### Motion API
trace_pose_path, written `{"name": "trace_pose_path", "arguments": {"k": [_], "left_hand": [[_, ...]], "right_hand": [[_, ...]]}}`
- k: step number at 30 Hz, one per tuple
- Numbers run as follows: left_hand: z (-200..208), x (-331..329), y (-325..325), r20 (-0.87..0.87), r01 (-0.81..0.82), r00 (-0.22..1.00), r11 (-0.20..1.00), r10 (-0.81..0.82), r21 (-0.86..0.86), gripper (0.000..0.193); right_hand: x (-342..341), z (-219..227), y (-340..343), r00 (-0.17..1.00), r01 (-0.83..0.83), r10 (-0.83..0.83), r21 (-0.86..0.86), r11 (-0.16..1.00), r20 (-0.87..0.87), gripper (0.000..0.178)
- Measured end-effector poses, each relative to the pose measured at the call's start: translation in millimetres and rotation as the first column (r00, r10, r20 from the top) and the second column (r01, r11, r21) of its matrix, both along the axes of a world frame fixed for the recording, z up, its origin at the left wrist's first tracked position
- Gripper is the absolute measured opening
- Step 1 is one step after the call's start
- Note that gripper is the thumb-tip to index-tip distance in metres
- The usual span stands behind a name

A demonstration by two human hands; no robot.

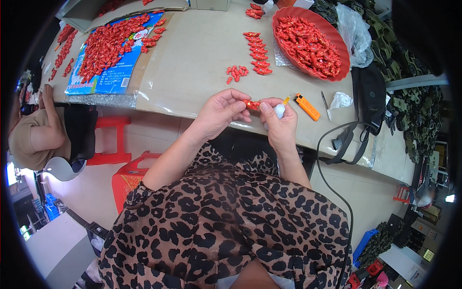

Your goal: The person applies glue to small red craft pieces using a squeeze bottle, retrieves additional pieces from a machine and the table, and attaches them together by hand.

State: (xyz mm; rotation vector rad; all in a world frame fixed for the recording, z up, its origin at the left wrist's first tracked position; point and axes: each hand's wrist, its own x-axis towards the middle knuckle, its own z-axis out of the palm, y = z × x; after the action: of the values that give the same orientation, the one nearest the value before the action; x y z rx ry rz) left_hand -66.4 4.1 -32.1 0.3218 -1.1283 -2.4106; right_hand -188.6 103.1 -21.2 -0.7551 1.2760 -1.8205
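One small red piece (250, 103) pinched between my two hands, just over the bench's near edge.

My left hand (219, 111) nips its left end with thumb and fingertips pressed together; my right hand (278, 120) grips the other end while curled round one small white bottle (279, 111). Just right of it, near that edge, I count one orange lighter (307, 107), one thin blade (326, 106) and one crumpled white scrap (340, 100). Farther in lie a row of about seven red pieces (257, 52), a small loose cluster (236, 72), and one red bowl (287, 17) heaped with more toward the far right corner.

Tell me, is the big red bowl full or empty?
Full: the red bowl is heaped with small red pieces nearly to its rim.
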Motion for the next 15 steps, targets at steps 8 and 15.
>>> {"name": "trace_pose_path", "arguments": {"k": [8, 15], "left_hand": [[0.9, 1.0, 0.6, 0.023, 0.004, 1.000, 0.999, -0.003, -0.036, 0.016], [1.3, 1.7, 1.5, 0.046, -0.002, 0.999, 0.998, 0.005, -0.062, 0.015]], "right_hand": [[-0.6, -1.4, 1.0, 0.999, -0.012, 0.011, -0.023, 1.000, -0.048, 0.008], [1.1, -1.1, 1.4, 0.998, -0.015, 0.013, -0.025, 1.000, -0.062, 0.008]]}}
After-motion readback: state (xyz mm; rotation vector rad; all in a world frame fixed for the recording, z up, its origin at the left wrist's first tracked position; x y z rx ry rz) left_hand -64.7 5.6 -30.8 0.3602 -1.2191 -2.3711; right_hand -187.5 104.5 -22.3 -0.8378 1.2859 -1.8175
